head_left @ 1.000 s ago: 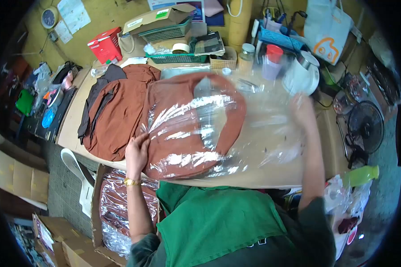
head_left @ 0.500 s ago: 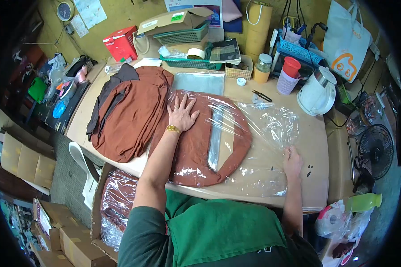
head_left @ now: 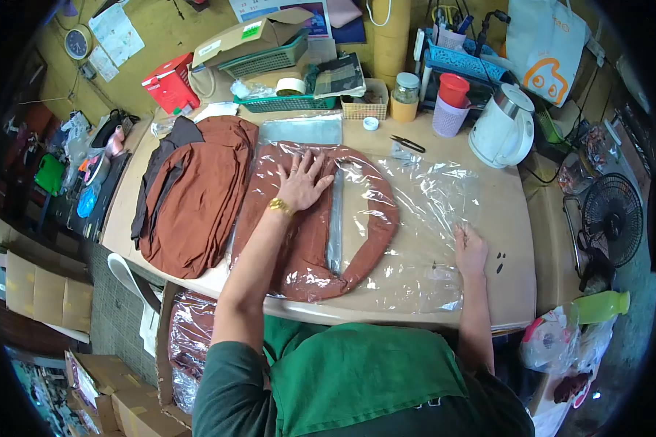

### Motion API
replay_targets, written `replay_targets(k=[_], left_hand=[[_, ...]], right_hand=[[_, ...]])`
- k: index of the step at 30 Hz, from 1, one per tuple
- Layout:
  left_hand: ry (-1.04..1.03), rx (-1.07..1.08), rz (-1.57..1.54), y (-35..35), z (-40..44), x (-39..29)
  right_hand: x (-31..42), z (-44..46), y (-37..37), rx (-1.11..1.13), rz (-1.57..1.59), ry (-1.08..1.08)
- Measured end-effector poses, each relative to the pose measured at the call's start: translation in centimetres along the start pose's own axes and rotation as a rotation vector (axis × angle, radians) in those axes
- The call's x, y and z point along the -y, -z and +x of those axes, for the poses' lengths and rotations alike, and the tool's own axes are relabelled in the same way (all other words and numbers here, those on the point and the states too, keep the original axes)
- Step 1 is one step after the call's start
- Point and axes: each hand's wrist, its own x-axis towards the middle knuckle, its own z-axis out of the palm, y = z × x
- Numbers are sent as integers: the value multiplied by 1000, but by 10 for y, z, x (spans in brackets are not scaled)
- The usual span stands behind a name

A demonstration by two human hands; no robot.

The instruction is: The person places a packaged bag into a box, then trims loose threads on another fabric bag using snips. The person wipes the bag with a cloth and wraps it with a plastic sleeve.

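Note:
A reddish-brown garment [head_left: 284, 247] lies flat inside a clear plastic bag [head_left: 430, 197] on the table. Part of it curves round on the right in a loop. My left hand [head_left: 306, 183] rests palm down on the bagged garment, its fingers spread. At the bag's right end, my right hand [head_left: 470, 249] has its fingers closed on the plastic edge. Underneath lies a flat silver-grey sheet [head_left: 301, 131], showing above the garment and as a strip through the loop. Left of the bag is a pile of brown and dark grey garments [head_left: 197, 193].
Along the back stand green baskets [head_left: 291, 103], a jar [head_left: 404, 97], a red cup [head_left: 453, 90] and a white kettle [head_left: 501, 127]. Black thread snips [head_left: 408, 143] lie above the bag. Below the table's front left edge, an open carton [head_left: 166, 349] holds bagged brown garments.
The camera view has shifted. The bagged garment and my left hand have moved slightly right, away from the pile, and less of the silver-grey sheet shows through the loop. My right hand keeps its grip.

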Motion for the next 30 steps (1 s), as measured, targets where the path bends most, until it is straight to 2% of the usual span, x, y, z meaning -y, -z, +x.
replay_targets(k=[1, 3, 5, 7, 8, 9, 11, 12, 14, 15, 16, 18, 19, 20, 21, 22, 23, 24, 25, 27, 28, 29, 30], left_hand=[[-38, -54, 5, 13, -14, -6], [-8, 18, 21, 60, -68, -32], [15, 5, 109, 74, -122, -43], [100, -16, 183, 50, -165, -35], [196, 42, 152, 25, -180, -20], [190, -26, 194, 16, -190, -15], [196, -26, 129, 13, -200, -9], [208, 31, 119, 17, -202, -7], [223, 101, 24, 43, -195, -22], [103, -13, -95, 63, -184, -46], [-153, -130, -124, 79, -172, -70], [-483, -189, -261, 99, -153, -132], [-612, -105, -241, 108, -144, -159], [-760, -284, -228, 110, -133, -181], [-768, -289, -229, 117, -124, -184], [-709, -147, -135, 124, -114, -187], [-647, -4, -38, 129, -102, -189], [-790, -191, -62, 135, -88, -170], [-814, -236, -138, 142, -82, -154], [-761, -201, -380, 170, -70, -118], [-606, -168, -494, 180, -70, -95], [-577, -187, -694, 191, -74, -80], [-480, -17, -890, 196, -66, -52]], right_hand=[[-3, 2, -2, -41, 66, 42], [-4, 4, -1, -53, 33, 48], [-8, 3, -4, -59, -2, 54], [-16, 5, -13, -206, 55, 114], [-15, 7, -12, -206, 52, 113], [-12, 8, -12, -217, 101, 99], [-4, 7, -10, -234, 153, 77], [2, 5, 0, -76, 439, -97], [19, 5, 17, 75, 723, -259], [32, 3, 24, 253, 720, -233], [48, -4, 30, 434, 714, -211], [99, -11, 51, 655, 671, -15], [120, -19, 52, 649, 670, -17], [139, -25, 53, 554, 832, 97], [140, -23, 58, 498, 909, 156], [142, -21, 64, 444, 984, 220], [132, -9, 74, 619, 902, 148], [120, 1, 84, 793, 816, 71], [109, 7, 93, 789, 816, 71], [86, 18, 111, 700, 614, 56], [68, 22, 114, 697, 617, 57], [45, 26, 112, 703, 692, 87], [29, 29, 110, 708, 768, 118]])
